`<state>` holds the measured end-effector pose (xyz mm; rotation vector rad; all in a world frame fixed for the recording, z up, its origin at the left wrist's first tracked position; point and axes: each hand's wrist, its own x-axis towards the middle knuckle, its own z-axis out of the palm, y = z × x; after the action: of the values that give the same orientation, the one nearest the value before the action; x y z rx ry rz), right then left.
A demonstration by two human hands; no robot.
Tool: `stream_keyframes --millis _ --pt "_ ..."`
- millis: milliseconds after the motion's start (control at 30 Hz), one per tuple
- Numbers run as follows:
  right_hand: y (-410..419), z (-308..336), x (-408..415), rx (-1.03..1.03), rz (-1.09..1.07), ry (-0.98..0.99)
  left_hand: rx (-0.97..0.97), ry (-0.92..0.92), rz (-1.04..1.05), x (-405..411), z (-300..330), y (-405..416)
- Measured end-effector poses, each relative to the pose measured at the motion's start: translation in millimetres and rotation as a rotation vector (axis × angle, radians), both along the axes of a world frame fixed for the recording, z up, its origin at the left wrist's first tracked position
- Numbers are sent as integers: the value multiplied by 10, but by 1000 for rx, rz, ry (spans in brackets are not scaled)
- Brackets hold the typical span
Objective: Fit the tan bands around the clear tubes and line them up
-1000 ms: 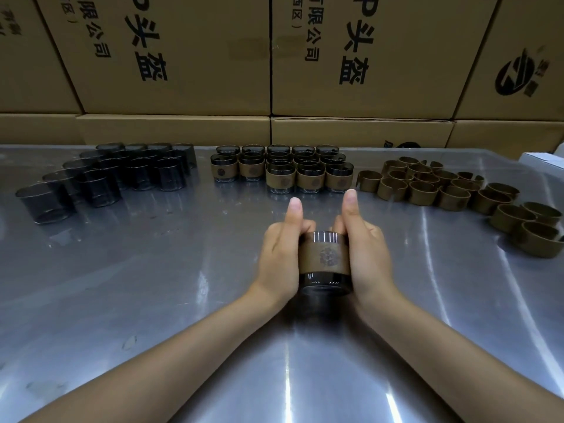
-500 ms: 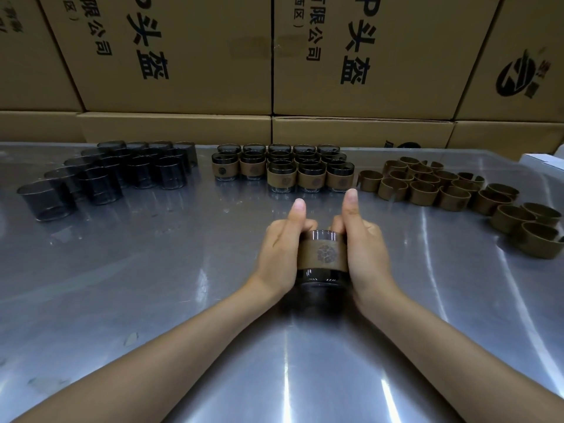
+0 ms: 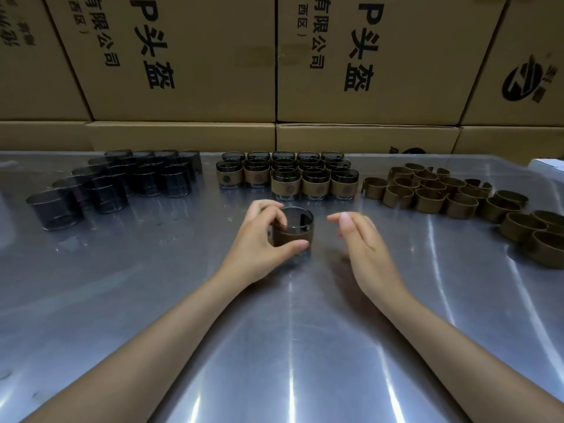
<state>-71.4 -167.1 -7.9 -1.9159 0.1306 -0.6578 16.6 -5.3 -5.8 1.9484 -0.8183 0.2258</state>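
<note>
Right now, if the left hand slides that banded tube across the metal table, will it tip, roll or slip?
The tan-banded clear tube stands upright and squat, so tipping seems unlikely. The shiny steel table probably lets it slide easily. The left hand holds the band, likely a less slippery grip.

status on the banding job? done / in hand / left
Done: banded tubes grouped at centre back. In hand: left hand grips a freshly banded tube; right hand is off it. Left: bare tubes far left, loose bands on the right.

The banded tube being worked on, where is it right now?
In the head view, the banded tube stands upright on the metal table at centre, gripped by the left hand, just in front of the finished banded tubes; the right hand hovers beside it.
</note>
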Motion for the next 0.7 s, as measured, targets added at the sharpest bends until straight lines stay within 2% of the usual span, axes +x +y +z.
stream_keyframes --millis 100,300,567,700 --pt "-4 -14 26 63 -11 76 -15 36 131 221 -21 64" --pt "-13 -75 58 36 -2 116 -107 272 339 773 5 60" --pt "-53 -120 84 60 3 126 -53 205 485 1201 10 -99" --pt "-59 -136 97 65 2 124 -74 220 476 1272 6 -112"
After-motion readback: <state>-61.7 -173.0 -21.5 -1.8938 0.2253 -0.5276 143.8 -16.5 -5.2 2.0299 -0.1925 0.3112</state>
